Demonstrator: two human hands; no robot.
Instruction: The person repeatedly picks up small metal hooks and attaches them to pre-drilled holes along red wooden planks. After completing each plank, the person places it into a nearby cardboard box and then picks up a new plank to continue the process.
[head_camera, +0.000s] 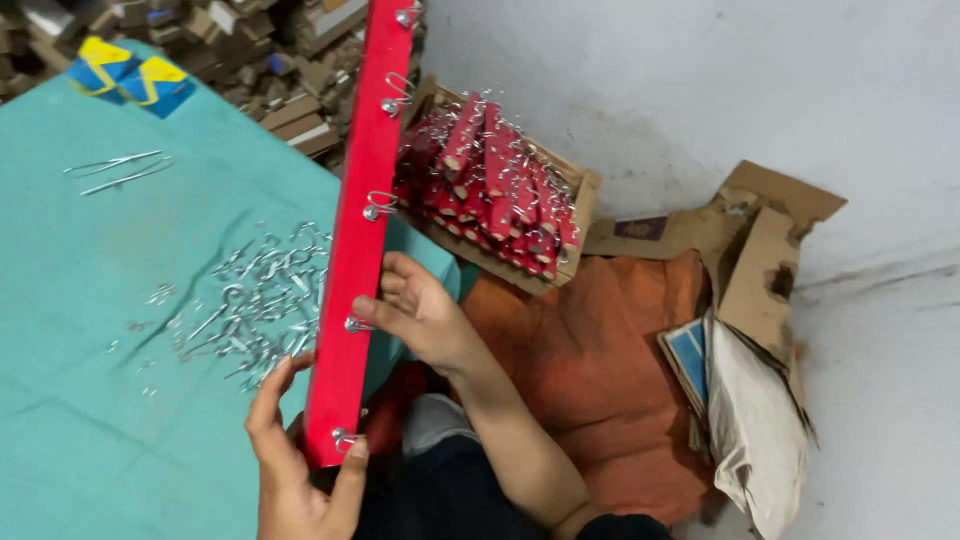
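Note:
A long red wooden bar (357, 230) with several metal hooks screwed along its edge runs from the top of the head view down to my lap. My left hand (296, 470) cups its lower end, thumb and fingers around the bottom hook. My right hand (420, 312) grips the bar's middle from the right, fingers beside a hook (358, 324). A pile of loose metal hooks (255, 300) lies on the teal cloth (90, 330) just left of the bar.
A wooden crate (497, 190) packed with finished red hooked bars sits behind the bar on the right. Torn cardboard and paper (755, 330) lie by the white wall. Orange fabric (600, 370) covers the floor. Long metal tweezers (118, 170) and blue-yellow packets (130, 72) rest far left.

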